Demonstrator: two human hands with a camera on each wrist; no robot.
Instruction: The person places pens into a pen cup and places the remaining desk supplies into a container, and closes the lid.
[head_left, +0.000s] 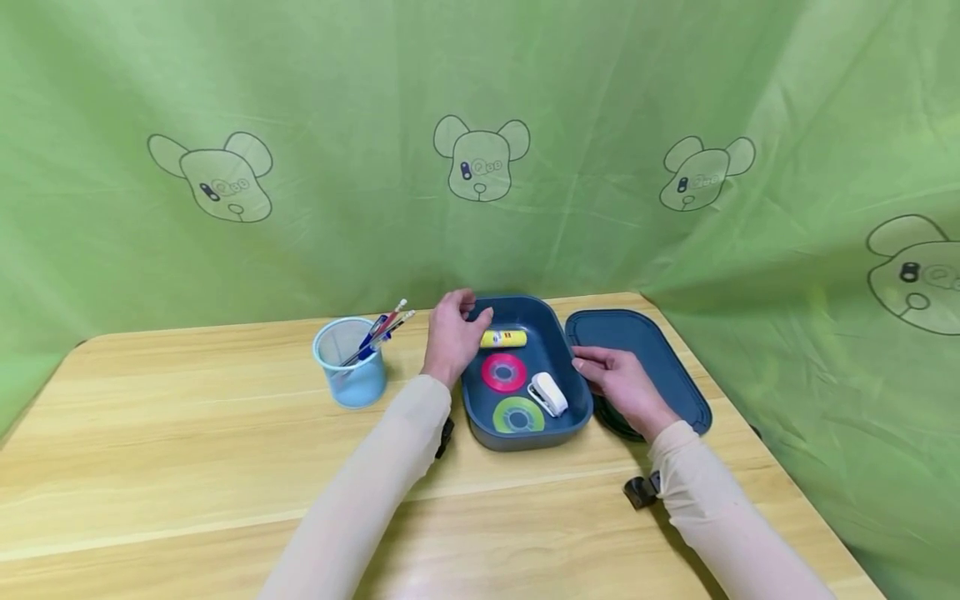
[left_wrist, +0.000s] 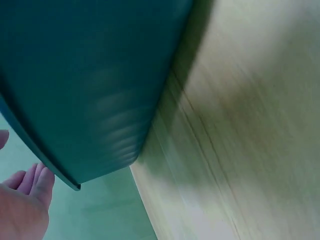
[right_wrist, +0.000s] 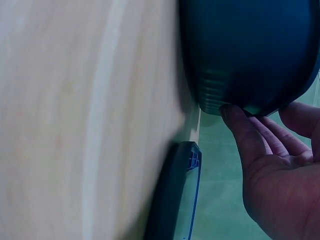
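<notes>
A dark blue box stands on the table, holding a yellow tube, a pink tape roll, a green tape roll and a white stapler. At its far left rim is my left hand, thumb spread apart over the inside. The left wrist view has those fingertips right at the rim. My right hand is at the right side; in the right wrist view its extended fingers touch the outer wall, the thumb close to the rim.
A matching dark blue lid lies to the right of the box, partly behind my right hand. Left of the box stands a light blue mesh pen holder with pens and pencils. A green curtain hangs behind the wooden table.
</notes>
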